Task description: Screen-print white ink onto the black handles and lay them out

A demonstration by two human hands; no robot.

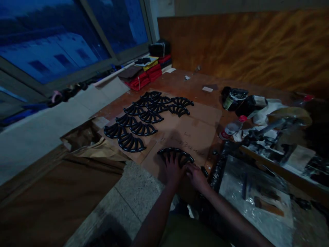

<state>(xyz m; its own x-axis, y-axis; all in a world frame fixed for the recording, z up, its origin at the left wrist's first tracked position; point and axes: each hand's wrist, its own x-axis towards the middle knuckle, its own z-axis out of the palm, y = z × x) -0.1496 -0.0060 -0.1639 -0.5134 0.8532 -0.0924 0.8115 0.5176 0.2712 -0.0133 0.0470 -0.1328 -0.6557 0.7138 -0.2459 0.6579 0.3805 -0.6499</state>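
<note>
On the cardboard sheet in front of me lies a fan-shaped row of black, glossy, tube-like pieces. My left hand rests on its near side, fingers spread over the pieces. Beside it, my right hand is curled with fingers drawn together at the row's right end; what is in them is too dark to make out. A short black piece sits just right of that hand. Farther off on the cardboard, several similar black fans are laid out in overlapping rows.
Right of the cardboard stand a red-capped bottle and a dark smeared tub. A clear plastic sheet covers the surface at lower right, with a brown-handled tool. Red folded material is stacked by the window. A paper bag lies left.
</note>
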